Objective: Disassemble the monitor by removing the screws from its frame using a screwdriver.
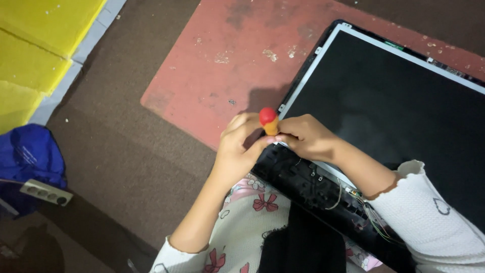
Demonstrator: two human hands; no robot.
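A flat display panel point(394, 106) with a dark screen and a thin metal frame lies tilted across my lap, its black plastic base point(308, 184) showing bare wires near me. Both hands meet at the panel's near-left corner. My left hand point(241, 146) and my right hand point(308, 137) together grip a small screwdriver point(269, 120) with a red cap and orange handle. It stands upright, tip hidden between my fingers at the frame's edge.
A worn red mat point(222, 65) lies on the brown floor under the panel. At the left are a yellow surface point(35, 45), a blue bag point(30, 154) and a white power strip point(45, 192). My patterned clothing fills the bottom.
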